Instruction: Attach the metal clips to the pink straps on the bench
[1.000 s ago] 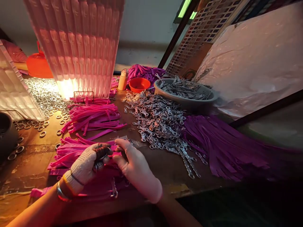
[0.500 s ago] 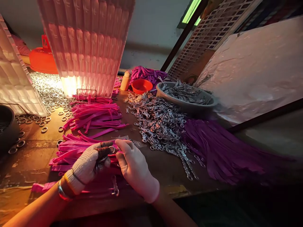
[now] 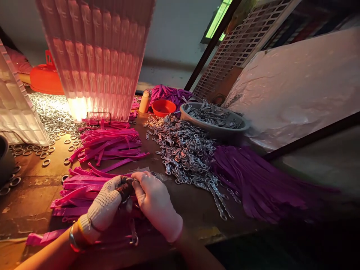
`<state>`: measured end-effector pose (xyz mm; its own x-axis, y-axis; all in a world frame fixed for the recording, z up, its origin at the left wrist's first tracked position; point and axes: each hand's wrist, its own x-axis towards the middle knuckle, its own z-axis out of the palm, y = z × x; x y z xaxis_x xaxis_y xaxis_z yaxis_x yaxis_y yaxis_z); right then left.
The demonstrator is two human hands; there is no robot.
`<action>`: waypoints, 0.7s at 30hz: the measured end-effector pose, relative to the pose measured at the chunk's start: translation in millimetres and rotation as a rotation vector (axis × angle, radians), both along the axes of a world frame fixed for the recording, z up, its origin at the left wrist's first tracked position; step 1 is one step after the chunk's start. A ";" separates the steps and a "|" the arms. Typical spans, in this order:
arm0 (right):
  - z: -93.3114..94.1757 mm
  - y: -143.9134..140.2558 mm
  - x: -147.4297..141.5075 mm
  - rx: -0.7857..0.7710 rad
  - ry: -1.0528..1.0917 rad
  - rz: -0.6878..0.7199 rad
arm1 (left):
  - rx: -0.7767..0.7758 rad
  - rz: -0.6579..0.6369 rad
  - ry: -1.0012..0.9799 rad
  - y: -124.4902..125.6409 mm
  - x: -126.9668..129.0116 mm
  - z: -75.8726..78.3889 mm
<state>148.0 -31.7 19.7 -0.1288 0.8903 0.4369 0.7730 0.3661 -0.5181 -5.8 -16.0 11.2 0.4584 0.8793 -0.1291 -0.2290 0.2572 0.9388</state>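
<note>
My left hand (image 3: 107, 199), in a dotted knit glove with dark fingertips, is closed on a metal ring (image 3: 129, 180). My right hand (image 3: 156, 202), in a thin pale glove, pinches at the same spot, its fingertips meeting the left ones. Whether the right fingers grip the ring or something small beside it is hidden. Beneath both hands lie pink straps (image 3: 80, 187) in a loose bundle. A metal clip (image 3: 134, 234) shows below the hands, near the table's front edge.
Metal links (image 3: 182, 150) are heaped right of centre, before a grey basin (image 3: 222, 127) of similar parts. Purple straps (image 3: 253, 180) spread at right. Loose rings (image 3: 56, 120) lie at left under a red lamp (image 3: 46, 78). A ribbed translucent panel (image 3: 98, 67), red bowl (image 3: 163, 107) and bottle (image 3: 144, 102) stand behind.
My right fingertips have come in over the ring, which now shows less between the hands. The whole view has shifted slightly, with things appearing lower and further left.
</note>
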 end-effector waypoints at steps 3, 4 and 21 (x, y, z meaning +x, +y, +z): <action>1.2 1.2 7.0 -0.032 -0.097 0.019 | 0.199 0.073 0.298 5.4 -7.4 0.5; 1.1 1.1 8.7 -0.047 -0.130 0.029 | 0.253 0.081 0.367 7.4 -8.5 0.5; -1.5 12.9 40.7 -0.344 0.308 -0.259 | 0.038 -0.267 0.299 83.3 57.4 22.0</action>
